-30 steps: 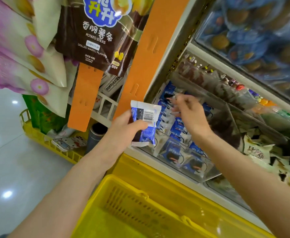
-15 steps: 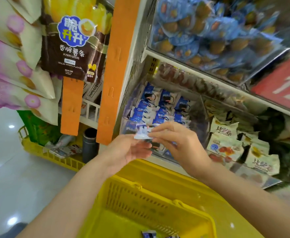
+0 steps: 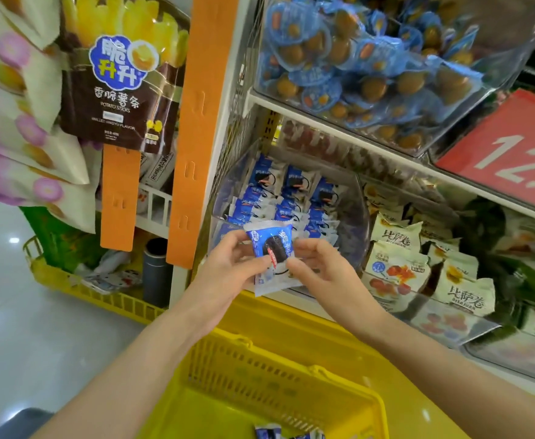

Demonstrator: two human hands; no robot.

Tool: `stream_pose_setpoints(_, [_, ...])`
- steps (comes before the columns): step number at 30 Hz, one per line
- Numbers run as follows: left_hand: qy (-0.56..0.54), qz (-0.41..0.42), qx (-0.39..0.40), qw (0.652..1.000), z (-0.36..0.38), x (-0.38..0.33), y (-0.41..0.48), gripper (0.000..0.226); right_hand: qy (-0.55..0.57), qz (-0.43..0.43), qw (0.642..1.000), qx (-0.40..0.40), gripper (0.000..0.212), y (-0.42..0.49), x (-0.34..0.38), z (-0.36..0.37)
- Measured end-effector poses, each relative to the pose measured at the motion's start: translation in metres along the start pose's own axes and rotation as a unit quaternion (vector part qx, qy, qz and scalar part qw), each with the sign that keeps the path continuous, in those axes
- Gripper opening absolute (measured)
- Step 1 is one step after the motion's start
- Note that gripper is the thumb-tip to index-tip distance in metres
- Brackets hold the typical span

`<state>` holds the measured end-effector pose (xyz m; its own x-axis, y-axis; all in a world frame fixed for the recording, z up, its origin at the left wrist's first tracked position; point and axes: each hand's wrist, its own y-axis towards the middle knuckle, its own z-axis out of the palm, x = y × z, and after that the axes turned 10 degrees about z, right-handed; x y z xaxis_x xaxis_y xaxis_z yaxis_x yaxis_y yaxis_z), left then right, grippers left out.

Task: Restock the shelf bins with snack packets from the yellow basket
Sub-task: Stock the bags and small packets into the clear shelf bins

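A blue-and-white snack packet [image 3: 272, 255] with a dark cookie printed on it is held front-up between both hands, just in front of the shelf. My left hand [image 3: 228, 267] pinches its left side and my right hand [image 3: 318, 269] pinches its right side. Behind it stands a clear shelf bin [image 3: 348, 236] with rows of the same blue packets [image 3: 291, 198]. Below my arms sits the yellow basket [image 3: 260, 375]; two blue packets [image 3: 269, 433] show at its bottom edge.
An orange hanging strip [image 3: 196, 128] and a dark potato-stick bag [image 3: 117, 90] hang at left. A bin of white packets [image 3: 418, 264] stands right of the blue bin. Blue egg-shaped snacks [image 3: 370, 68] fill the upper bin. A red price sign [image 3: 507, 153] hangs at right.
The packet was held by my left hand alone with its barcode side showing; now both hands hold it with its printed front up. The view has tilted down and back.
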<state>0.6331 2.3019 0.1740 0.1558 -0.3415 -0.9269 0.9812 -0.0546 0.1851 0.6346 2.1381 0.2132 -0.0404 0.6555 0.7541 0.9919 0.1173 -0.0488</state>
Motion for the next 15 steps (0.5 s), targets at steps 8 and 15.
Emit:
stream_pose_setpoints(8, [0.336,0.165,-0.001,0.927,-0.002,0.004,0.022,0.032,0.108,0.021,0.994,0.011,0.02,0.034,0.007,-0.011])
stream_pose_setpoints(15, [0.648,0.215,0.087,0.725,-0.034,0.011,0.052,0.042,-0.08,0.016,0.976,-0.203,0.042,0.128,-0.001,-0.048])
